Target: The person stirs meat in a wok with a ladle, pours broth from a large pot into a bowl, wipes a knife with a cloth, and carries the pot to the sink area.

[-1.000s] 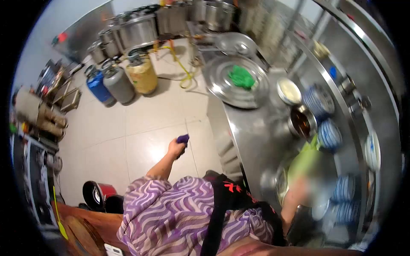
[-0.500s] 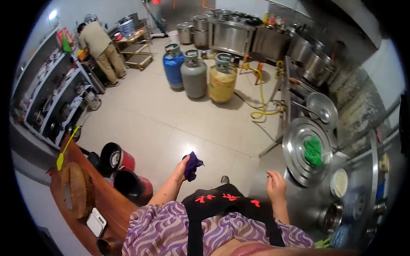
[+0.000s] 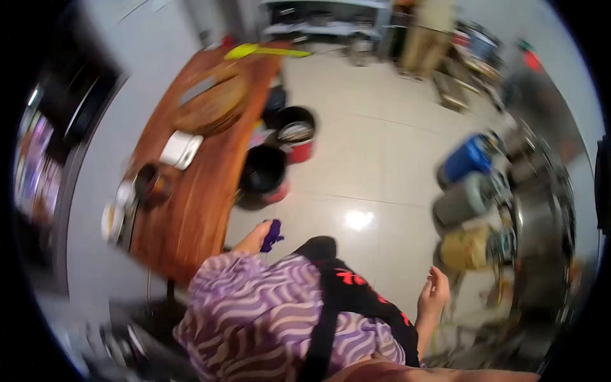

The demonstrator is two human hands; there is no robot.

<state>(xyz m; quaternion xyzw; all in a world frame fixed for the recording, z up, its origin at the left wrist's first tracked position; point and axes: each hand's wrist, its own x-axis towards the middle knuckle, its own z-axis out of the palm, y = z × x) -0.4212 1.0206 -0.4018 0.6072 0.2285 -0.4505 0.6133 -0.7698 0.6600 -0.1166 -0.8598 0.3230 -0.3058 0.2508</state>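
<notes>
My left hand (image 3: 253,238) is closed on a crumpled dark purple cloth (image 3: 272,235), held low beside the front of the wooden table (image 3: 200,219). To the right, my right hand (image 3: 435,290) hangs over the floor with its fingers loosely curled and apart, holding nothing. On the table lie a round wooden chopping board (image 3: 219,108) with a cleaver (image 3: 198,90) on it, a white kitchen scale (image 3: 181,150) and a yellow-green long-handled tool (image 3: 267,51). The frame is somewhat smeared by motion.
Two black-lined red buckets (image 3: 264,170) stand on the floor along the table. At right are a blue gas cylinder (image 3: 468,159), a grey one (image 3: 462,205) and a yellow-wrapped one (image 3: 466,248). A person (image 3: 425,38) stands near the far shelves (image 3: 324,28).
My view has swung left, so the table and buckets are nearer the middle and the cylinders have shifted right. The purple cloth stays in my left hand; the steel counter has mostly left view.
</notes>
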